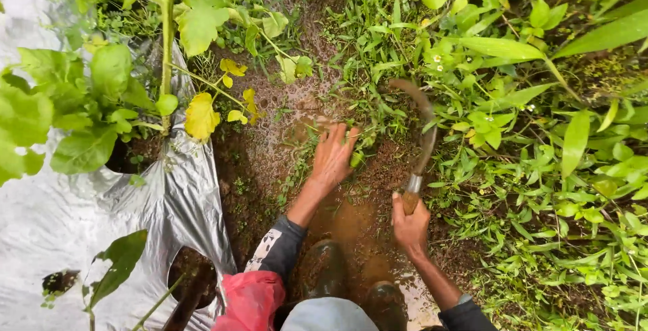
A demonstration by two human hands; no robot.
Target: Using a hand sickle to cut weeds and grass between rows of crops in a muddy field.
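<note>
Left hand (334, 154): fingers spread, pressed flat onto a clump of weeds (364, 135) at the edge of the muddy furrow (351, 223). It pins or gathers the stems rather than clenching them; whether any stem is actually pinched between the fingers cannot be told from this angle.

Right hand (409, 224): clenched round the wooden handle of a sickle (424, 135). The curved blade rises away from the hand and arcs over the same clump, its tip near the weeds just beyond the left fingers. The blade's hollow side faces the left hand, so the held stems lie within its curve.

Weeds: rooted at the furrow's right margin, between the two hands, touching the left palm.

Surroundings: silver plastic mulch (61, 223) covers the bed to the left, with planting holes and leafy crop plants (101, 94) growing through it. Dense green growth fills the right side. Two dark rubber boots (327, 270) stand in wet brown mud below the hands.
</note>
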